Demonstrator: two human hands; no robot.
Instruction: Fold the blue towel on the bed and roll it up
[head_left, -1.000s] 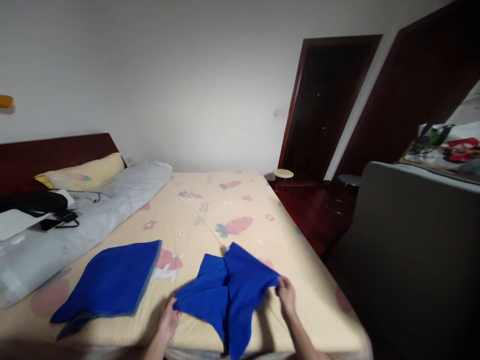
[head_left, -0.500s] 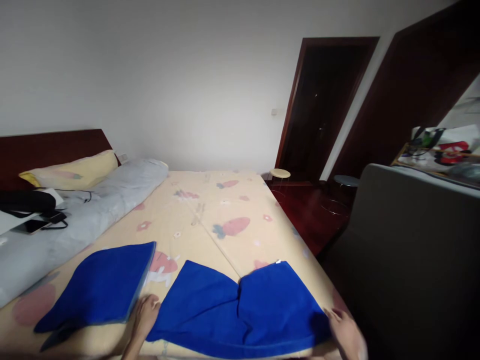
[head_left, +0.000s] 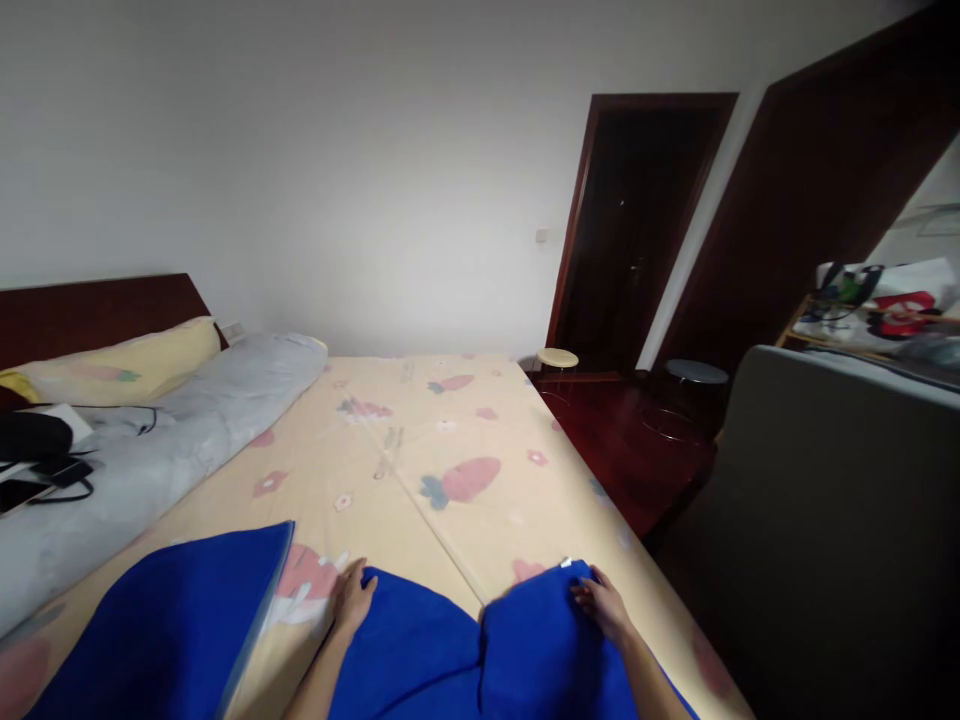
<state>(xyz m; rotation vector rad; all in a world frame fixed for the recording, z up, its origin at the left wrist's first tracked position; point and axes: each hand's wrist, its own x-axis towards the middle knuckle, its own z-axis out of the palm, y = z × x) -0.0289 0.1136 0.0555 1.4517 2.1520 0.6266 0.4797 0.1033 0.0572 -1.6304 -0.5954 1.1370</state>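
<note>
A blue cloth garment (head_left: 420, 640), shaped like shorts with a notch between two legs, lies spread on the bed in front of me. My left hand (head_left: 352, 597) pinches its far left corner. At the far right corner, close to a small white tag (head_left: 567, 563), my right hand (head_left: 604, 605) has its fingers curled on the fabric. Left of my left forearm lies a second blue cloth piece (head_left: 172, 620), folded flat and untouched. The near edges of both blue pieces run out of the frame.
The bed (head_left: 420, 420) has a cream sheet with strawberry and flower prints. A grey quilt (head_left: 202, 430), a yellow pillow (head_left: 142, 355) and black devices with cables (head_left: 64, 470) lie on the left. A dark panel (head_left: 832, 520) stands on the right. Two stools (head_left: 556, 357) are beyond the bed.
Both hands have moved away from me, from the sides of the garment to its far corners, and the right hand also inward. The view has tilted up slightly.
</note>
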